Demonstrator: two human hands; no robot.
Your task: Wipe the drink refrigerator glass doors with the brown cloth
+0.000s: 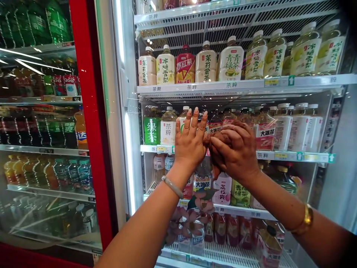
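Observation:
My left hand (189,143) is spread flat against the glass door of a drinks fridge, fingers pointing up, with a pale bangle on the wrist. Just right of it, my right hand (237,150) has bent fingers closed over a bunched brown cloth (221,140), pressed to the same glass. Most of the cloth is hidden by the fingers, and reflections blur its edges. A gold bracelet (308,217) circles the right wrist. Behind the glass, bottled drinks (168,128) stand on the shelf at hand height.
More shelves hold bottles above, such as a green tea bottle (231,61), and below, such as a lychee drink (222,189). A red door frame (90,111) divides this fridge from another at left. A lit white strip (129,160) runs up the left side. Flower shapes reflect in the glass.

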